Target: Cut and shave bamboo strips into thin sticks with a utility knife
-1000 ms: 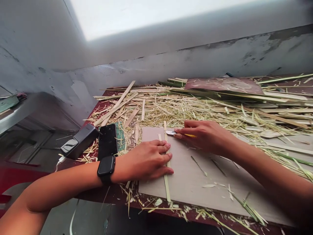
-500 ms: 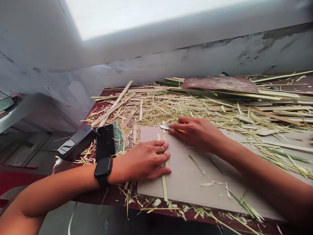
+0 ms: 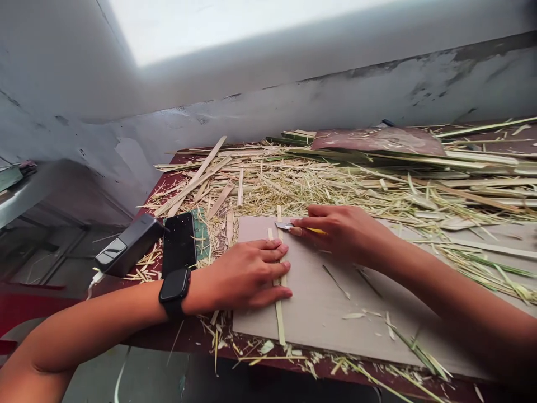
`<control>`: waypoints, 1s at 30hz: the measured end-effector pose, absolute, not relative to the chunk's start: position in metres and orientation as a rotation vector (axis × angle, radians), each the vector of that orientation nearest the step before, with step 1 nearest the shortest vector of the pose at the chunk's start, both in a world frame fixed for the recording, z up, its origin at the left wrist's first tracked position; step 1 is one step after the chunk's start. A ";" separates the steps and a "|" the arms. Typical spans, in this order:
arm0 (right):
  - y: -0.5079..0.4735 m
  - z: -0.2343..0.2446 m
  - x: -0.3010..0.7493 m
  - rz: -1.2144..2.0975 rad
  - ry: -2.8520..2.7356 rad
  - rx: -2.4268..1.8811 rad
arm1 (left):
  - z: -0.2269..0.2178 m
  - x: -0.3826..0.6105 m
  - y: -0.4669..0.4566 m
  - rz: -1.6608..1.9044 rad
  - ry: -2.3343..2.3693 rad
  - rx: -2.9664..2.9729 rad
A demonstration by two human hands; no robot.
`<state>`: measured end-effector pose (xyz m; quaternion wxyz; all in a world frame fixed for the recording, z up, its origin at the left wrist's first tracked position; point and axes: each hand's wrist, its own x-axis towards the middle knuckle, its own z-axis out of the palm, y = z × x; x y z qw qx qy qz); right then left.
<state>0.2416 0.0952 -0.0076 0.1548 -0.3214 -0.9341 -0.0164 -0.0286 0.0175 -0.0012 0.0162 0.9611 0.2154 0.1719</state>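
Note:
My left hand point(image 3: 254, 272) lies flat with its fingers stretched across thin pale strips point(image 3: 280, 322), pressing them onto a light grey-beige board point(image 3: 327, 319). Two strips show above the fingers, side by side and running away from me. In my right hand point(image 3: 342, 226) is a craft knife point(image 3: 312, 229) with a yellow handle, gripped between thumb and fingers. Its blade points left and touches or lies over the strips beyond my left fingertips. Part of the handle is hidden in the palm. A black smartwatch point(image 3: 174, 286) is on my left wrist.
Left of the board a black phone point(image 3: 179, 240) lies on a green mat point(image 3: 202, 235), beside a dark grey box-shaped device point(image 3: 130, 243) with a white cable. Fibre shavings point(image 3: 289, 187) and long split strips point(image 3: 482, 190) cover the back of the dark red table, below a wall point(image 3: 260, 109).
My right hand and the knife have shifted slightly toward me along the strips. My left hand stays pressed in the same place. The view has drifted a little.

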 end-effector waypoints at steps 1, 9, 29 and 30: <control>0.094 -0.007 0.240 -0.056 -2.669 -0.942 | -0.001 -0.029 0.018 0.537 0.669 2.980; 0.085 -0.005 0.229 -0.167 -2.667 -1.021 | 0.000 -0.027 0.018 0.495 0.661 2.960; 0.097 -0.008 0.248 -0.124 -2.710 -0.826 | -0.003 -0.028 0.017 0.524 0.685 2.996; 0.096 -0.008 0.249 -0.107 -2.716 -0.803 | -0.003 -0.028 0.017 0.531 0.688 3.002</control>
